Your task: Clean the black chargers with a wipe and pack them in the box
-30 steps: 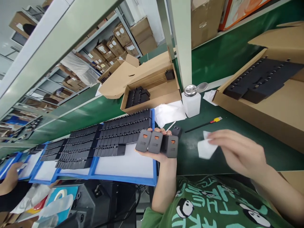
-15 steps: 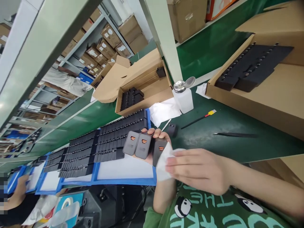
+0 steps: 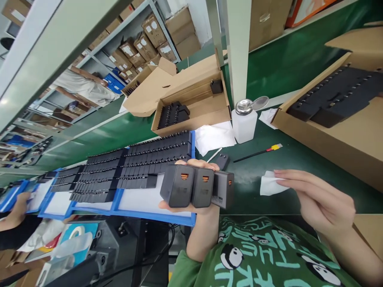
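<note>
My left hand [image 3: 191, 209] grips three dark grey chargers [image 3: 197, 189] side by side, their orange ports facing up. It hovers over the near edge of a blue-rimmed tray [image 3: 155, 217] that carries rows of black chargers [image 3: 143, 167]. My right hand [image 3: 320, 199] pinches a small white wipe [image 3: 271, 184] above the green table, well to the right of the chargers.
On the green table [image 3: 287, 159] stand a white dispenser bottle [image 3: 244, 121], a black stick with a yellow tip [image 3: 257, 153], white cloths [image 3: 214, 137] and one loose charger [image 3: 222, 160]. Open cardboard boxes [image 3: 191, 105] [image 3: 338, 131] hold black parts. Another person's hand [image 3: 14, 207] is at far left.
My right hand, with the wipe, moved in against the chargers and then drew back to the right. My left hand tilted the chargers and brought them closer to me.
</note>
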`<state>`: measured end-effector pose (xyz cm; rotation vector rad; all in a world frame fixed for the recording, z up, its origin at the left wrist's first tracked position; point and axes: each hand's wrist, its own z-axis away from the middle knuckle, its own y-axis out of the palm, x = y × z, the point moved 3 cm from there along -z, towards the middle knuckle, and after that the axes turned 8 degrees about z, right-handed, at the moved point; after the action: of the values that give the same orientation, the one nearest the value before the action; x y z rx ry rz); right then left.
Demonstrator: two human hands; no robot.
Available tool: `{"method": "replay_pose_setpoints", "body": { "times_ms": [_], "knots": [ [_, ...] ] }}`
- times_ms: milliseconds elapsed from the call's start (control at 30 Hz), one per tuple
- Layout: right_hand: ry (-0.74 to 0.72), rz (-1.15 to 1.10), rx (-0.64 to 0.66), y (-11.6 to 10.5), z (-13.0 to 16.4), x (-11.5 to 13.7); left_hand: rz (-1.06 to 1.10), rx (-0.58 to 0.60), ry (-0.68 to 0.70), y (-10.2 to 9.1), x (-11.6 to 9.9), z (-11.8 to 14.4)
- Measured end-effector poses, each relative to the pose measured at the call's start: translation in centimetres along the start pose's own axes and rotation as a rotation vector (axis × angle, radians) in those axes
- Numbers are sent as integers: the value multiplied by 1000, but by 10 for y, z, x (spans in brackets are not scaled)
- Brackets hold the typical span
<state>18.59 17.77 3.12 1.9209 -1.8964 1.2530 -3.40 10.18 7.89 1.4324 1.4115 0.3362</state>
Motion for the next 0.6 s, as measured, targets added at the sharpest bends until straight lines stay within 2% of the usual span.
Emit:
{"method": "replay_pose_setpoints", "body": {
  "times_ms": [100,167,200,300,333,467,600],
  "knots": [
    [83,35,-114,-4,-9,12,-35,4,-2,5,1,2],
    [32,60,-159,-4,-23,29,-61,-46,-19,8,0,5],
    [-57,61,-124,-1,-31,40,-75,-87,-44,9,1,8],
    [-405,27,90,17,-50,69,-120,-206,-114,9,3,13],
    [-464,23,144,23,-55,75,-142,-241,-109,9,3,14],
    [-575,28,232,37,-57,80,-234,-341,-20,6,4,14],
    [-651,-71,249,36,-49,77,-268,-331,-93,9,5,16]
  ]
}}
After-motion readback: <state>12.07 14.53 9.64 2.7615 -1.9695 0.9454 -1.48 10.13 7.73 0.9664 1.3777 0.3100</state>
